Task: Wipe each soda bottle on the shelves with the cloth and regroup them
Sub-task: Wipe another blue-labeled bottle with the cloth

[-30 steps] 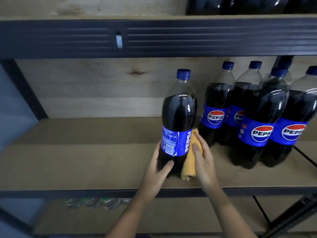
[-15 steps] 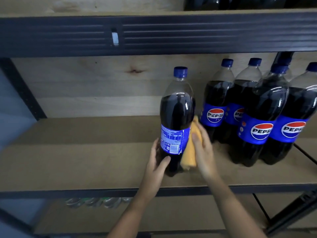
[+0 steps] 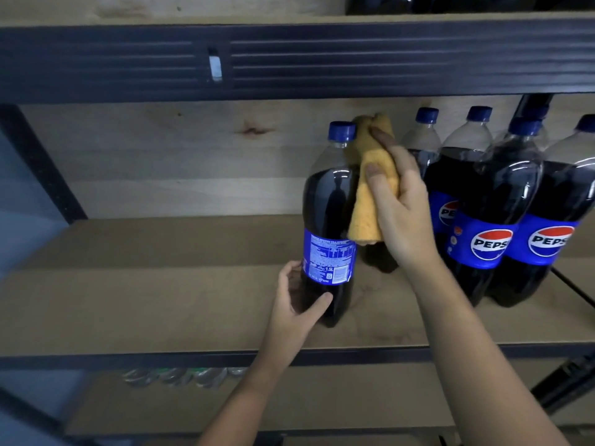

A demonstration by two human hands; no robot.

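Observation:
A dark cola bottle (image 3: pixel 330 201) with a blue cap and blue label stands alone on the middle wooden shelf (image 3: pixel 161 294). My left hand (image 3: pixel 297 300) grips its lower body, thumb across the front. My right hand (image 3: pixel 399 207) holds a yellow cloth (image 3: pixel 373 194) against the bottle's right shoulder and neck, just beside the cap. Several more Pepsi bottles (image 3: pixel 489 220) stand grouped to the right on the same shelf, partly hidden behind my right hand.
A dark metal shelf beam (image 3: pixel 289 59) runs overhead, with more dark bottles (image 3: pixel 418 3) on the shelf above. Clear bottles (image 3: pixel 180 376) lie on the lower shelf. A black upright post (image 3: pixel 38 162) stands at the left.
My right hand has slid the cloth up from the bottle's lower right side to its neck. The left hand keeps its grip low on the bottle, which has turned slightly.

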